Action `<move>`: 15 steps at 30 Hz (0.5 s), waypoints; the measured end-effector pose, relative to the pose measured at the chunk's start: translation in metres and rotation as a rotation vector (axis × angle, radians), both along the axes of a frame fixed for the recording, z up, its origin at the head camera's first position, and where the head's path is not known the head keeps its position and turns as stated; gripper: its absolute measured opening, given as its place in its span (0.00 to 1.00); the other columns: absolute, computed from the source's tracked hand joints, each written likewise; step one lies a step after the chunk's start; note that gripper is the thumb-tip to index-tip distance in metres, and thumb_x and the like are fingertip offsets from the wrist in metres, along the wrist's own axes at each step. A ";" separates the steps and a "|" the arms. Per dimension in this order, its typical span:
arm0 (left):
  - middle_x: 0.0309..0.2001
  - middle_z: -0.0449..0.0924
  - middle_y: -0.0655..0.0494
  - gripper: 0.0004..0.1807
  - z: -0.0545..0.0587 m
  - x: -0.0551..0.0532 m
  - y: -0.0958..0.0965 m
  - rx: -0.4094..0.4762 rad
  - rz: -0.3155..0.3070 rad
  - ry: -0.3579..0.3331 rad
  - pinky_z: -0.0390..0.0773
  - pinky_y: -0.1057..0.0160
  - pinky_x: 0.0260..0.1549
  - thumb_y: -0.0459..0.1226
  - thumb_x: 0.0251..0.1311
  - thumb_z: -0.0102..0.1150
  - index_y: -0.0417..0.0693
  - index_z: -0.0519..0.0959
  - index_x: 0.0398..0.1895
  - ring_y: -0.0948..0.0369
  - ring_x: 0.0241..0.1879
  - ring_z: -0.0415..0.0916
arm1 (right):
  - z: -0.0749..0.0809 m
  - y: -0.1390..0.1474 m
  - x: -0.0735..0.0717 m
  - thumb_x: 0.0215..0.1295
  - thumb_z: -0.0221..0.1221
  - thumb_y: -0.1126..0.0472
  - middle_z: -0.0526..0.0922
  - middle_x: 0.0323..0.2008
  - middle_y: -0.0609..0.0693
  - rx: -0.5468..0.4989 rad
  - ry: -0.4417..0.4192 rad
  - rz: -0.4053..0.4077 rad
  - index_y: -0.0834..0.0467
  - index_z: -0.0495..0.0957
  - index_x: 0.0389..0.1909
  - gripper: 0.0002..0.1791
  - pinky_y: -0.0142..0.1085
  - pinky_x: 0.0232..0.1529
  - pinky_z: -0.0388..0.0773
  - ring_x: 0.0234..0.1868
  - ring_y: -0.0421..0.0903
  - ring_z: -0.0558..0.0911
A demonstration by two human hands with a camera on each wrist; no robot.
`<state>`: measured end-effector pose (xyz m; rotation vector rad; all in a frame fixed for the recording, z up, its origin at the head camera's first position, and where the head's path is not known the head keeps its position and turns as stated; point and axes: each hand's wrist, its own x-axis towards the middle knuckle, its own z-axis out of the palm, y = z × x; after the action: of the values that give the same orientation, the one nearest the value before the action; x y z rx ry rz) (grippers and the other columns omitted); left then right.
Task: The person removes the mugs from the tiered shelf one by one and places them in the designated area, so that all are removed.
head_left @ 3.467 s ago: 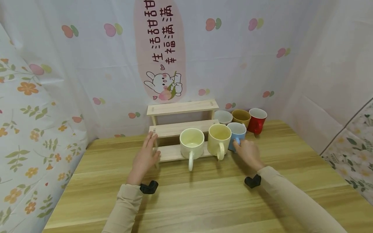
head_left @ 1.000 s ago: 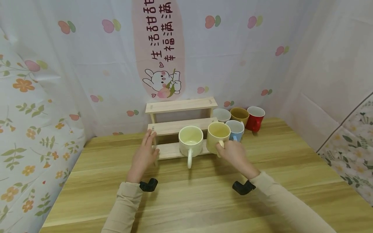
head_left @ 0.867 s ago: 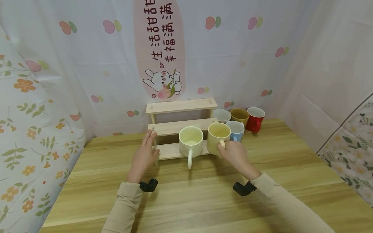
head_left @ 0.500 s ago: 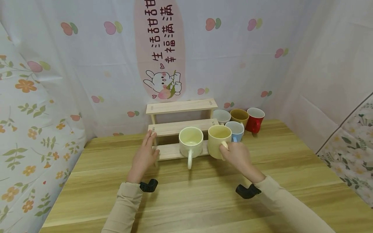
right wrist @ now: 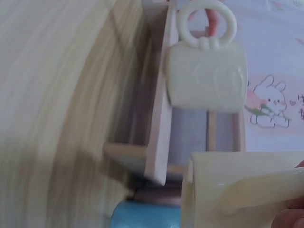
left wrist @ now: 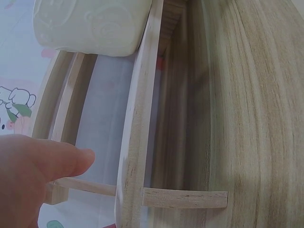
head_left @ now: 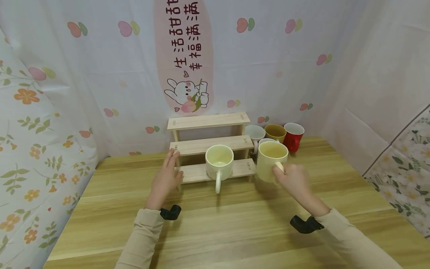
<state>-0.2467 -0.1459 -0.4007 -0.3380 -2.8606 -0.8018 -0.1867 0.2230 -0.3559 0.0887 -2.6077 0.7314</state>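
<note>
Head view: the right hand (head_left: 293,179) grips the pale yellow mug (head_left: 271,160) by its handle, just right of the wooden step shelf (head_left: 208,149); the left hand (head_left: 166,177), fingers straight, rests on the shelf's left end.

Left wrist view: a straight fingertip (left wrist: 71,159) lies beside the shelf's lowest board (left wrist: 137,133).

Right wrist view: the pale yellow mug (right wrist: 237,190) sits near the cream mug (right wrist: 206,78) standing on the shelf.

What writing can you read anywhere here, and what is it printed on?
"生活甜甜" (cut off at the top edge) on the pink oval banner on the backdrop curtain.
"幸福满满" on the same banner, above the cartoon rabbit.
The mugs and the wooden shelf show no readable text.
</note>
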 end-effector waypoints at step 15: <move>0.77 0.41 0.48 0.38 -0.001 -0.001 0.000 -0.008 0.001 -0.003 0.64 0.63 0.18 0.36 0.63 0.57 0.46 0.52 0.74 0.59 0.16 0.62 | -0.026 0.059 -0.002 0.64 0.49 0.56 0.59 0.05 0.41 0.024 -0.011 -0.107 0.55 0.61 0.05 0.26 0.34 0.12 0.54 0.11 0.42 0.60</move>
<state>-0.2480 -0.1458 -0.4016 -0.3370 -2.8666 -0.7921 -0.1884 0.2825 -0.3823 -0.0481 -2.6090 0.6648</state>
